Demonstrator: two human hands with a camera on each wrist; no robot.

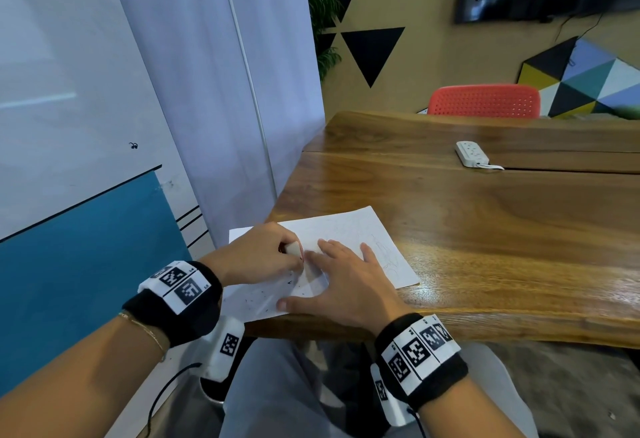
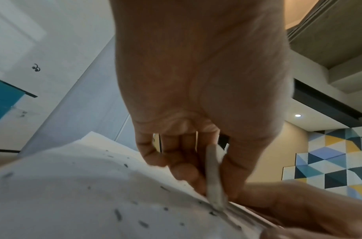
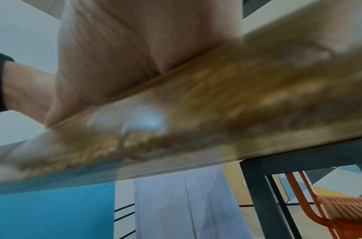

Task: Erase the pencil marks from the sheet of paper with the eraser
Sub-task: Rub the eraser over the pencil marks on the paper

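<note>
The white sheet of paper (image 1: 349,229) overhangs the brown wooden table (image 1: 485,229)'s left edge, bare wood toward three o'clock. The left hand (image 1: 256,257) pinches the small white eraser (image 1: 293,249) against it; at four o'clock the right hand (image 1: 349,285) presses flat, fingers spread.

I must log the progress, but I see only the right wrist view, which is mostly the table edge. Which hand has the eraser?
Observer: The left hand pinches the eraser and presses it onto the sheet of paper.
Operator: What does the right hand do?
Observer: The right hand lies flat on the sheet, fingers spread, beside the eraser.
Operator: Are marks left?
Observer: Yes, faint pencil lines show beyond the right hand; dark crumbs lie on the near part.
</note>
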